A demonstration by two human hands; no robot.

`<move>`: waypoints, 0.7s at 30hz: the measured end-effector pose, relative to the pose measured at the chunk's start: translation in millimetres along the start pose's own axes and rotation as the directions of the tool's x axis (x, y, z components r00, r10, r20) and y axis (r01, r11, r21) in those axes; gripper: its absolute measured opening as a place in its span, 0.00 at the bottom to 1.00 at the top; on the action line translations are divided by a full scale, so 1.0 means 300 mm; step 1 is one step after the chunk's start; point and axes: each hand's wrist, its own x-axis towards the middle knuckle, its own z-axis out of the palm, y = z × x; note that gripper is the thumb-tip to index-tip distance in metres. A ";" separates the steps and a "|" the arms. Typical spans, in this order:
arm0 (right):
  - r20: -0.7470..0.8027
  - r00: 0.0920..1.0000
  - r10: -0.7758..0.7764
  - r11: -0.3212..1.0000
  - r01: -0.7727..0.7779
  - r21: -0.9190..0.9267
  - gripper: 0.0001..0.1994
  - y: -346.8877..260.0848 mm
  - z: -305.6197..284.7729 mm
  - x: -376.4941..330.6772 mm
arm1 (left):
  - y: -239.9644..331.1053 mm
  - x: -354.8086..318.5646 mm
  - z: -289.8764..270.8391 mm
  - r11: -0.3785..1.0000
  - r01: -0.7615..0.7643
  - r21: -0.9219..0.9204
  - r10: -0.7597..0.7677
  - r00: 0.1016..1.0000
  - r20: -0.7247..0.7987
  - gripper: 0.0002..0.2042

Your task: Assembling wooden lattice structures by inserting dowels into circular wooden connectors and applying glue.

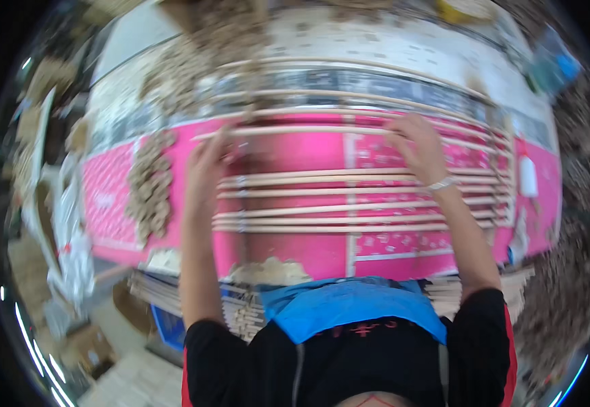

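Observation:
Several long pale wooden rods lie side by side across a pink-covered table. One wooden rod (295, 129) runs between my hands, in front of the farther rods. My left hand (207, 159) is closed round its left end, which pokes out past the fingers. Farther right along the same rod, my right hand (416, 146) has its fingers curled onto it, somewhat blurred. Beneath my right wrist passes a nearer group of rods (308, 192). Their right ends meet an upright wooden strip (510, 183).
Small wooden rings (151, 186) are heaped left of my left hand, with more wooden pieces (220, 47) at the far side. A white bottle (527, 176) stands at the right. Bundled sticks and a blue crate (167, 327) sit below the near edge.

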 end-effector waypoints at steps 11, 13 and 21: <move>-0.024 0.994 0.109 0.993 -0.108 0.045 0.09 0.031 0.018 -0.021 | -0.017 0.027 0.012 0.997 0.059 -0.057 -0.062 0.997 -0.047 0.13; -0.047 0.997 0.067 0.997 -0.066 0.030 0.08 0.040 0.022 -0.020 | -0.015 0.026 0.028 0.997 0.059 -0.043 -0.061 0.997 -0.046 0.13; 0.044 0.991 0.128 0.991 -0.129 0.036 0.08 0.051 0.012 -0.009 | 0.121 -0.072 0.008 0.692 -0.098 0.715 0.334 0.922 -0.196 0.11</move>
